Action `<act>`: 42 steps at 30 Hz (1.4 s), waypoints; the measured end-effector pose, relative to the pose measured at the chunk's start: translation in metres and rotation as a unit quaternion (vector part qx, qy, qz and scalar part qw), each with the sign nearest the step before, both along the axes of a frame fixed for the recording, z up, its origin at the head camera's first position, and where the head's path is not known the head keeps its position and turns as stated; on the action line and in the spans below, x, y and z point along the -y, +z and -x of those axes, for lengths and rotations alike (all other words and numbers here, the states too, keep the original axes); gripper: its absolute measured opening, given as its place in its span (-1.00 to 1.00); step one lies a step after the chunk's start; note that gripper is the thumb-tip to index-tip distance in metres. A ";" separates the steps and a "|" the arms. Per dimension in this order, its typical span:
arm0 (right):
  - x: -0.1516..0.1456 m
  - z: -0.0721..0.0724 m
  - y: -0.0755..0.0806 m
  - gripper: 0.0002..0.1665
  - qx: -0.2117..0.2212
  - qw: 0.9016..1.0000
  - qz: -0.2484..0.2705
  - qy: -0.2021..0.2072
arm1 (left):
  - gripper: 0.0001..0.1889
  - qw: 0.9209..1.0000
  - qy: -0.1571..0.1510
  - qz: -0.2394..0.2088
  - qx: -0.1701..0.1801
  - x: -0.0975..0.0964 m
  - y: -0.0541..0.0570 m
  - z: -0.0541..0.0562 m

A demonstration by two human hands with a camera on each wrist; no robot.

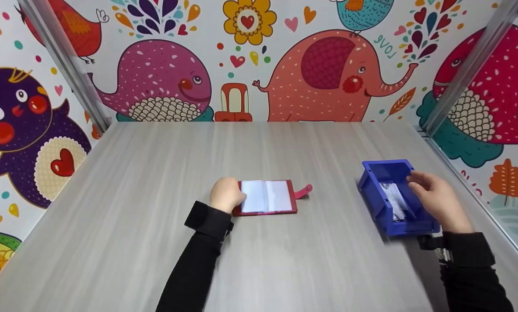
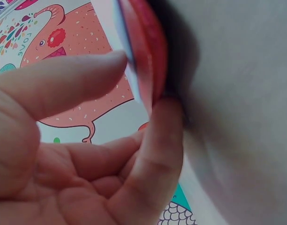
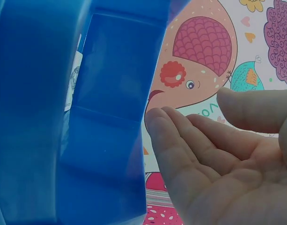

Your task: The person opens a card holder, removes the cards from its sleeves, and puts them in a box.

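A small red card holder (image 1: 267,197) lies spread on the table, showing pale plastic sleeves on both sides. Its pink strap (image 1: 303,191) with a snap sticks out to the right. My left hand (image 1: 227,193) pinches the holder's left edge; in the left wrist view the thumb is on the sleeve side and a finger is behind the red cover (image 2: 155,47). On the right stands a blue plastic bin (image 1: 410,228) with white printed cards or slips (image 1: 395,201) in it. Over the bin's right side hovers my right hand (image 1: 436,199), fingers loosely extended and holding nothing.
The light wood-grain table (image 1: 155,173) runs back to a patterned wall (image 1: 241,60) with cartoon animals. Similar panels and metal posts (image 1: 475,65) bound both sides. The bin sits near the table's right edge.
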State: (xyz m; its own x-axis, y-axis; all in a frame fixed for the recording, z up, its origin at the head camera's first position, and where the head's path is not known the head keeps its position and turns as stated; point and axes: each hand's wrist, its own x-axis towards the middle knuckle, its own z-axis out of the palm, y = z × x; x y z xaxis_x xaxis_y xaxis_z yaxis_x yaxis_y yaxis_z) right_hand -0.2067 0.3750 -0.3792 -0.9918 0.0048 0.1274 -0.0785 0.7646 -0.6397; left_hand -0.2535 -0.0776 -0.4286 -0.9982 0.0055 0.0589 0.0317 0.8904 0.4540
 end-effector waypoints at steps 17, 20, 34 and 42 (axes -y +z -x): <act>0.027 -0.009 0.017 -0.44 -0.011 1.000 0.014 0.015 | -0.92 1.000 0.000 0.002 0.001 0.000 0.000 0.002; 0.035 -0.010 0.020 -0.43 -0.004 0.999 0.026 0.025 | -0.93 1.000 0.004 -0.003 0.007 0.000 -0.001 0.002; 0.090 -0.009 0.023 -0.48 0.005 0.996 0.054 0.068 | -0.90 1.000 0.003 -0.003 0.011 0.000 0.000 0.001; 0.124 0.002 0.011 -0.58 -0.033 0.992 0.072 0.100 | -0.89 1.000 0.002 -0.005 0.008 0.001 0.000 0.001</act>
State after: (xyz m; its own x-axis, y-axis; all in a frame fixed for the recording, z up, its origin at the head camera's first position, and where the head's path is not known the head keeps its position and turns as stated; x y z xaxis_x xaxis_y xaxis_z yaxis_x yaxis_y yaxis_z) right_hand -0.2088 0.2507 -0.3679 -0.9645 -0.1676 0.2043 -0.2641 0.6308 -0.7296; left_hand -0.2549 -0.0786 -0.4286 -0.9991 0.0007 0.0427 0.0205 0.8858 0.4637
